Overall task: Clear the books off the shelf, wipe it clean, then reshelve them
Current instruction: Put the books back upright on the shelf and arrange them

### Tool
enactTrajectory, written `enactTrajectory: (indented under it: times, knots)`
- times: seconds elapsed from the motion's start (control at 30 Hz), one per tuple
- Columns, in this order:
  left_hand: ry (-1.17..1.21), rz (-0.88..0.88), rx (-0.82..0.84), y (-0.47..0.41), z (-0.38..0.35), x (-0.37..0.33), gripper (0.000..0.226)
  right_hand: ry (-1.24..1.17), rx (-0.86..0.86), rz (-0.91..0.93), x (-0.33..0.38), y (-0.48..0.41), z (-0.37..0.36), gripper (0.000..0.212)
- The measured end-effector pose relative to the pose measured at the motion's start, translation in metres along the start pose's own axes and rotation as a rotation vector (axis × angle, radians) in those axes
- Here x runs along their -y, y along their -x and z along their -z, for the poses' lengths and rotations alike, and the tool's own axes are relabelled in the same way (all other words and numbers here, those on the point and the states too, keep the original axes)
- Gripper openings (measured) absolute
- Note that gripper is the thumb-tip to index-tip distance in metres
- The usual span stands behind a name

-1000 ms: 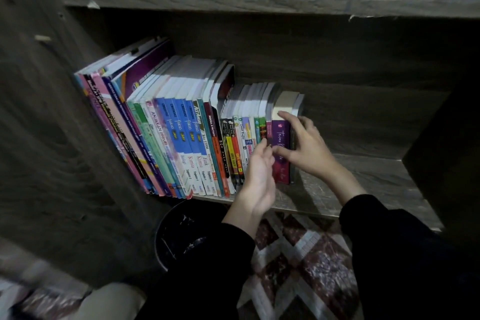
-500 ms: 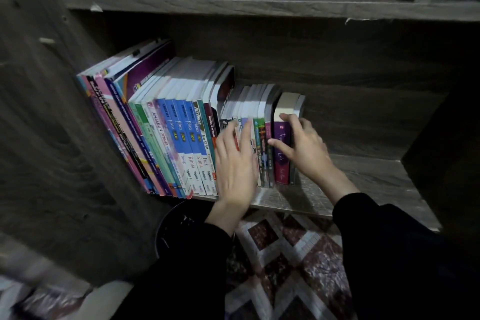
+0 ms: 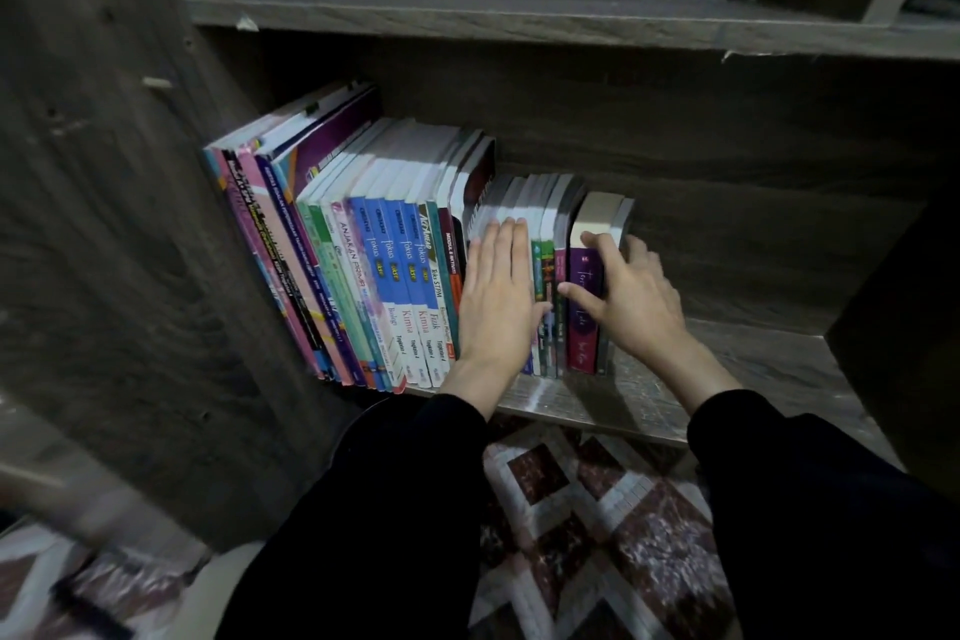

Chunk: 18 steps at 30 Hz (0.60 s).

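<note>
A row of upright books stands on the left half of the grey wooden shelf (image 3: 737, 369). Tall workbooks (image 3: 384, 255) lean against the left wall, and shorter paperbacks (image 3: 545, 218) stand to their right. My left hand (image 3: 496, 296) lies flat with straight fingers against the spines of the short paperbacks. My right hand (image 3: 631, 299) grips the purple book (image 3: 582, 338) at the right end of the row. Its thumb is on the spine and its fingers curl over the top and the far side. A thin book beside the purple one is mostly hidden by this hand.
The shelf's right half is bare board up to a dark side panel (image 3: 893, 327). An upper shelf board (image 3: 467, 10) runs close above the tall books. The left side panel (image 3: 130, 276) bounds the row. A patterned carpet (image 3: 597, 535) lies below, between my dark sleeves.
My left hand has moved left and up from beside the purple book and now lies flat on the short paperbacks' spines. My right hand stays on the purple book.
</note>
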<state>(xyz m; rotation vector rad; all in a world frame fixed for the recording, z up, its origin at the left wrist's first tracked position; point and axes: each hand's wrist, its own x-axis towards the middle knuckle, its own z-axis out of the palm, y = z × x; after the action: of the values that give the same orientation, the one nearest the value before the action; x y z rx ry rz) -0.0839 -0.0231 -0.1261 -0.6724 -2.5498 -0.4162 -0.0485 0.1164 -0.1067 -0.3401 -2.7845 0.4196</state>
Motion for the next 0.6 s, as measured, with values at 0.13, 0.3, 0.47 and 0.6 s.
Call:
enactTrajectory:
  times: [0.13, 0.3, 0.47, 0.6]
  knots:
    - [0.272, 0.019, -0.130, 0.025, 0.021, 0.006, 0.059, 0.051, -0.050, 0.016, 0.021, 0.003, 0.006, 0.068]
    - [0.079, 0.123, -0.413, 0.042, 0.040, 0.049, 0.065, -0.128, -0.120, 0.247, 0.068, 0.005, 0.008, 0.067]
    - [-0.252, 0.083, -0.156, 0.015, 0.071, 0.087, 0.103, -0.259, -0.019, 0.419, 0.099, -0.007, 0.009, 0.077]
    - [-0.369, 0.134, -0.073, 0.007, 0.075, 0.093, 0.112, -0.257, -0.013, 0.472, 0.105, -0.016, 0.002, 0.070]
